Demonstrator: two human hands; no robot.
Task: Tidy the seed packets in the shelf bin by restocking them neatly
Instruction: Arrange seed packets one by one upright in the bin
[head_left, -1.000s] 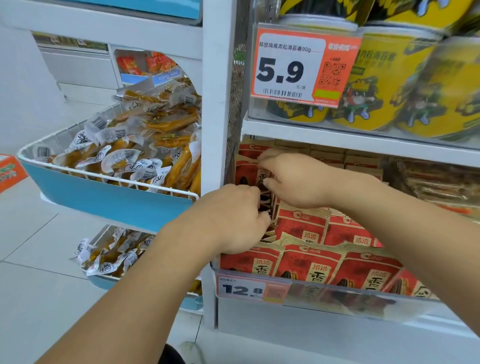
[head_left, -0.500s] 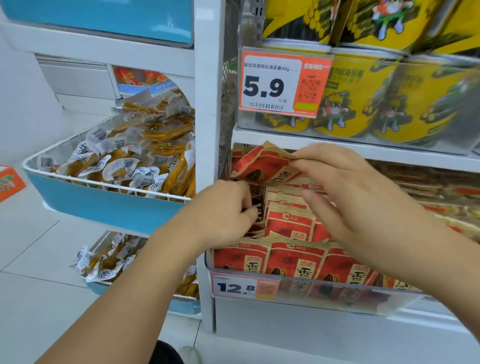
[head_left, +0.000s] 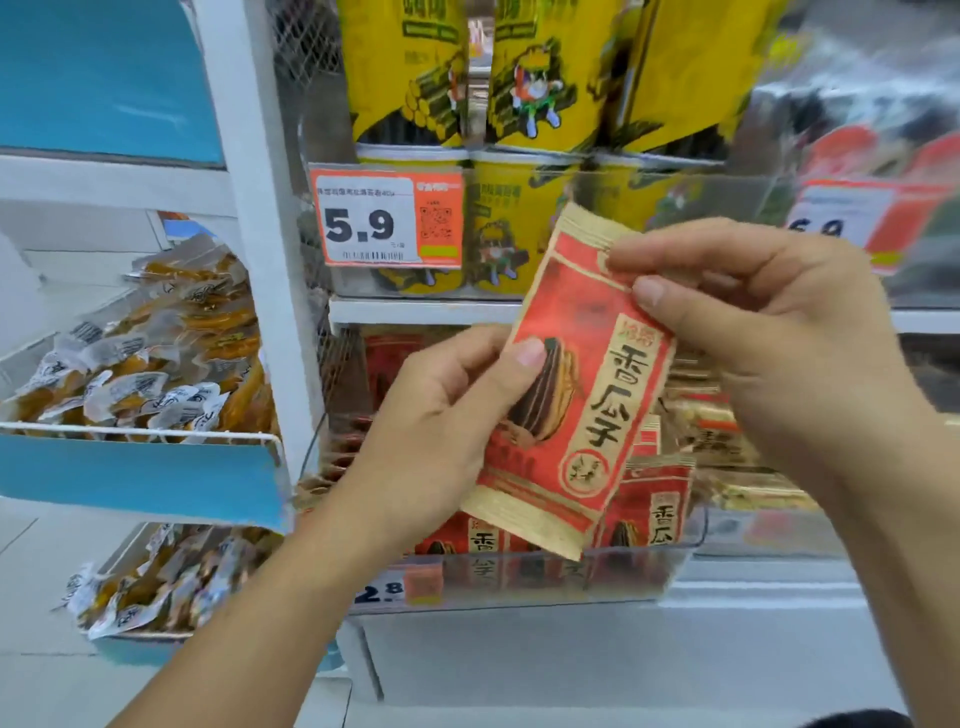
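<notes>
Seed packet (head_left: 571, 384): one, red and tan, printed with dark characters and a striped seed picture. Held up in front of the shelves, tilted with its top edge leaning right, above the front edge of the bin and clear of it.

Left hand (head_left: 441, 431): grasps the packet at its left edge, thumb pressed on the printed face over the seed picture, fingers curled behind.

Right hand (head_left: 769, 332): pinches the packet at its upper right corner, thumb on the face, index finger curled over the top edge.

Bin (head_left: 675, 566): clear plastic, on the lower shelf, directly below and behind the held packet. Contains more red seed packets (head_left: 660, 509), several upright along the front wall, others stacked further back; the count cannot be told. A price tag (head_left: 400, 587) reading partly "2.8" sits on the front wall at its left corner.

Upper shelf (head_left: 415, 309): yellow tubs (head_left: 509, 228) in a row behind a clear front, yellow bags (head_left: 545, 73) above them. An orange and white price label (head_left: 387, 221) reading "5.9" hangs at the left end of the front edge; a second, blurred label (head_left: 862, 218) sits toward the right end.

Left of the white post (head_left: 260, 208): a wire basket with a blue front (head_left: 135, 478), filled with clear-wrapped yellow snacks (head_left: 156, 364); a second such basket (head_left: 156, 577) below it, also filled.
</notes>
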